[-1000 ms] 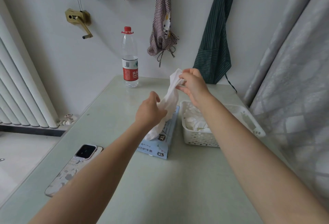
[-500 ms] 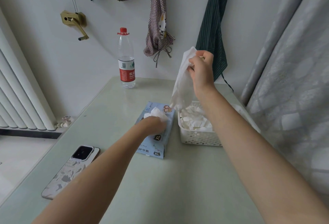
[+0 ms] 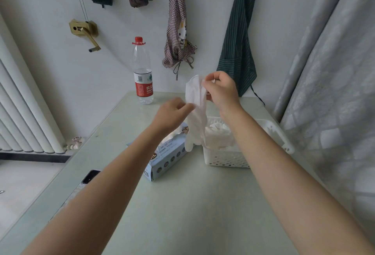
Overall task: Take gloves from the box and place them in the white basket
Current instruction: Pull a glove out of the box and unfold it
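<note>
One pale green counter carries one blue cardboard glove box, one white perforated plastic basket, one clear plastic water bottle with a red cap and one phone. One white glove hangs between two hands. Two aprons and two small bags hang on the wall.
</note>
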`<state>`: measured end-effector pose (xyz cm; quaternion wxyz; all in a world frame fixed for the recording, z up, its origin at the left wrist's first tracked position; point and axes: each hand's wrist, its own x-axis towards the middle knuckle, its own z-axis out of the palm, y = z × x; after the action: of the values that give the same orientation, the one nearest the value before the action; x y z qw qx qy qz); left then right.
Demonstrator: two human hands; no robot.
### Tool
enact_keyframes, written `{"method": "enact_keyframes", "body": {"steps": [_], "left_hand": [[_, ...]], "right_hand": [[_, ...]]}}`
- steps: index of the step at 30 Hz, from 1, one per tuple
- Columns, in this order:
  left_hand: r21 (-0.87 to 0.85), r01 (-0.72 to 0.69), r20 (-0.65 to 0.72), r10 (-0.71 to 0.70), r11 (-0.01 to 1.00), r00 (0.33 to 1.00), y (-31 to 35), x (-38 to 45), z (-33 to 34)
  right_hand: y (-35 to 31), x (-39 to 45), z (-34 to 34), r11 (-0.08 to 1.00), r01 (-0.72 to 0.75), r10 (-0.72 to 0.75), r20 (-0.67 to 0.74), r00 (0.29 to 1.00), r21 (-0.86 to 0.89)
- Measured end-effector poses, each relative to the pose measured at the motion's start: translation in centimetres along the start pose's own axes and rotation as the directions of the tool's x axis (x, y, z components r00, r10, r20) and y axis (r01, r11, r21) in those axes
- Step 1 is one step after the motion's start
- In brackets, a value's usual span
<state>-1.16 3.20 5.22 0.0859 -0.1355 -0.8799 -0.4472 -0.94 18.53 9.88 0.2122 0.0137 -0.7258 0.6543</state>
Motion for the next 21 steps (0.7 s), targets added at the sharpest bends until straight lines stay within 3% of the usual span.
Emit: {"method": "enact_keyframes", "body": {"steps": [1, 3, 8, 13, 17, 21], "left_hand": [[-0.193, 0.013, 0.094, 0.005, 0.981, 0.996, 0.9, -0.3, 0.0], [-0.38, 0.073, 0.197, 0.004, 0.922, 0.98, 2.1, -0.9, 0.2], [-0.45, 0.129, 0.173, -0.056, 0.884, 0.983, 1.8, -0.4, 0.5], [-0.535, 0.229, 0.186, -0.151, 0.814, 0.971, 1.3, -1.0, -0.1], [-0.387, 0.244, 0.212, -0.172, 0.889, 0.962, 0.7, -1.3, -0.9], [-0.239, 0.207, 0.146, -0.176, 0.949, 0.974, 0.6, -1.0, -2.1]], "right_hand": [[-0.2, 0.0, 0.0, 1.0, 0.011, -0.011, 0.007, 1.0, -0.001], [-0.8, -0.1, -0.1, 0.999, 0.028, -0.029, 0.03, 0.999, 0.018], [-1.5, -0.3, -1.2, 0.995, 0.045, -0.053, 0.098, 0.994, 0.085], [-0.6, 0.0, -2.3, 0.999, 0.022, -0.021, -0.025, 0.999, 0.026], [-0.1, 0.1, -2.9, 1.0, -0.019, 0.018, -0.056, 0.998, -0.012], [0.4, 0.3, -3.2, 0.909, -0.112, 0.103, -0.045, 0.994, -0.401]]}}
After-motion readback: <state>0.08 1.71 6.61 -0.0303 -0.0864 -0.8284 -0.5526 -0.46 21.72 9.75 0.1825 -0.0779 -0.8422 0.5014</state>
